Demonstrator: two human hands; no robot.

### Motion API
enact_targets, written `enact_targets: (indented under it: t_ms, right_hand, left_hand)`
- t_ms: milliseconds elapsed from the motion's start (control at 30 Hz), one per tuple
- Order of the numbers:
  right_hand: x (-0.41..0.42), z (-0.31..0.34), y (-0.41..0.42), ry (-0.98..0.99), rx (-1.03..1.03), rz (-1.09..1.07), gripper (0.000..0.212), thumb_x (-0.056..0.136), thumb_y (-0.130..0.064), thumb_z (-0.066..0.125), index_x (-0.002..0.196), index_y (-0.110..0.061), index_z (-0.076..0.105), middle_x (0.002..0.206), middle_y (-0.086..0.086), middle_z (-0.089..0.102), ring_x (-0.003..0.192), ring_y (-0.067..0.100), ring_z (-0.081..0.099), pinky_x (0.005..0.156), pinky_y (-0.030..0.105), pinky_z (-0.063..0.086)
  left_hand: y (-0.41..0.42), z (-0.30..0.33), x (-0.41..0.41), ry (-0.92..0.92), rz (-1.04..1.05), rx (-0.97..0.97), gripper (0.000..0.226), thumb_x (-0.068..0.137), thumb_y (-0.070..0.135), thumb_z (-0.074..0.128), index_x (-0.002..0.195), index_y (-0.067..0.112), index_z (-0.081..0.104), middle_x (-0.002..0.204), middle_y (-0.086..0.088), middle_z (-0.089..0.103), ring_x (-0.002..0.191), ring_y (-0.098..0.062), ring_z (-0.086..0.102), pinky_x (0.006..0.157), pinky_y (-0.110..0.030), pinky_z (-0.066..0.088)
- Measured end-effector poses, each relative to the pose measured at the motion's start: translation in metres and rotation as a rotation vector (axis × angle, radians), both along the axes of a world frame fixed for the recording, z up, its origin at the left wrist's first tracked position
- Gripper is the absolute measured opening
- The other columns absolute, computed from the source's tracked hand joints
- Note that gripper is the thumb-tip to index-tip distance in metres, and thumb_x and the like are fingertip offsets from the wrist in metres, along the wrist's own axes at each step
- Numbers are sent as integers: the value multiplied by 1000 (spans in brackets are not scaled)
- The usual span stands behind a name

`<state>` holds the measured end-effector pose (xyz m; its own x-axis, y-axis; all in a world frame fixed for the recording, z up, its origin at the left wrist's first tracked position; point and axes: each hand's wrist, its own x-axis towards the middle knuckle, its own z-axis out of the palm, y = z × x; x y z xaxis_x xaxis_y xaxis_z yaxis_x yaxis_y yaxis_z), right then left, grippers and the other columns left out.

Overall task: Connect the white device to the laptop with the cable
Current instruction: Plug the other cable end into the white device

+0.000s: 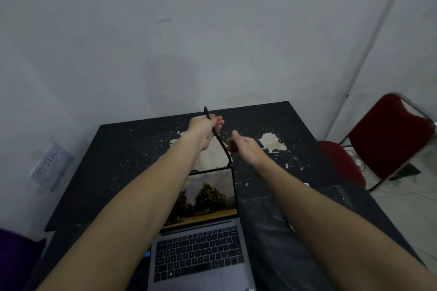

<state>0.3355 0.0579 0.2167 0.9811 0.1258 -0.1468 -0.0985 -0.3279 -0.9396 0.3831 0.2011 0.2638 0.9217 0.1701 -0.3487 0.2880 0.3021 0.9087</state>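
A person reaches both bare arms out over a black table [123, 149] whose far surface is chipped into pale patches. The left hand [205, 130] is raised above the far middle of the table, its fingers curled around a black cable [218, 140]. One short end of the cable pokes up past the hand; the rest runs down and right to the far right corner of the laptop [201, 238] screen, where it is lost behind the lid. The right hand [246, 149] hangs just right of the cable, fingers loosely spread and holding nothing, not touching it. The laptop sits open at the near middle, showing a picture of trees; the left forearm hides the screen's left part, and the keyboard is cut off at the bottom. No white device can be made out with certainty. A red chair [387, 134] stands at the right, blurred.
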Motion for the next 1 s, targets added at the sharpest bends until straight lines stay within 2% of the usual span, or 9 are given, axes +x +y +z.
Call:
enact_targets:
  t_ms: [200, 300, 367, 400, 467, 600, 733, 867, 1000]
  right_hand:
    - [3, 23, -46, 194, 261, -147, 71, 100, -63, 30, 130, -7, 60, 110, 8, 74, 107, 23, 67, 104, 47, 43]
    - [0, 41, -55, 285, 494, -133, 72, 99, -61, 36, 140, -2, 45, 116, 14, 72, 105, 24, 69, 93, 43, 44]
    - [1, 51, -61, 342, 740, -163, 54, 100, -55, 42, 130, -10, 46, 115, 15, 72, 100, 25, 72, 83, 42, 53]
    - [2, 54, -65, 351, 860, -217, 52, 101, -50, 45, 125, -5, 50, 114, 15, 72, 101, 27, 72, 81, 43, 56]
    - [5, 58, -74, 324, 1039, -374, 36, 103, -39, 47, 109, -4, 57, 98, 12, 72, 93, 27, 71, 78, 42, 55]
    - [9, 60, -96, 301, 1189, -587, 36, 108, -30, 37, 80, -11, 50, 59, 3, 52, 55, 19, 53, 59, 32, 48]
    - [11, 64, -135, 220, 1182, -705, 33, 105, -21, 36, 72, -17, 41, 41, -3, 42, 31, 12, 39, 40, 17, 38]
    - [-14, 75, -160, 141, 1020, -661, 32, 102, -20, 42, 71, -20, 38, 39, -7, 24, 30, 9, 20, 34, 17, 21]
    - [-61, 85, -158, 59, 768, -573, 23, 102, -17, 51, 80, -15, 48, 51, -5, 35, 33, 6, 30, 36, 20, 26]
  left_hand:
    - [-25, -7, -34, -201, -258, 364, 26, 103, -1, 43, 120, 7, 61, 100, -7, 69, 77, -11, 62, 75, -26, 50]
    - [-37, -13, -53, -315, -384, 452, 27, 101, -3, 44, 115, 9, 63, 98, -6, 70, 81, -10, 65, 76, -21, 52]
    - [-45, -19, -66, -366, -474, 490, 27, 100, -6, 45, 115, 6, 63, 94, -4, 70, 83, -9, 67, 74, -16, 50]
    - [-49, -22, -72, -367, -504, 506, 26, 100, -6, 45, 113, 8, 64, 94, -2, 70, 86, -8, 68, 75, -14, 49]
    - [-52, -30, -82, -349, -535, 557, 27, 99, -3, 48, 104, 17, 66, 96, 2, 73, 95, -6, 68, 80, -13, 48]
    - [-53, -45, -95, -343, -575, 780, 27, 99, 6, 54, 91, 27, 69, 101, 9, 72, 106, -10, 63, 94, -31, 45]
    - [-51, -61, -109, -277, -623, 986, 22, 100, 5, 52, 90, 16, 68, 107, 0, 69, 106, -19, 61, 87, -31, 42]
    - [-55, -80, -126, -296, -479, 1162, 28, 95, -1, 59, 78, 19, 69, 103, -8, 59, 96, -23, 57, 82, -29, 42]
    - [-86, -93, -154, -301, -475, 1117, 30, 92, -3, 58, 78, 18, 73, 93, -9, 69, 88, -26, 65, 70, -27, 45]
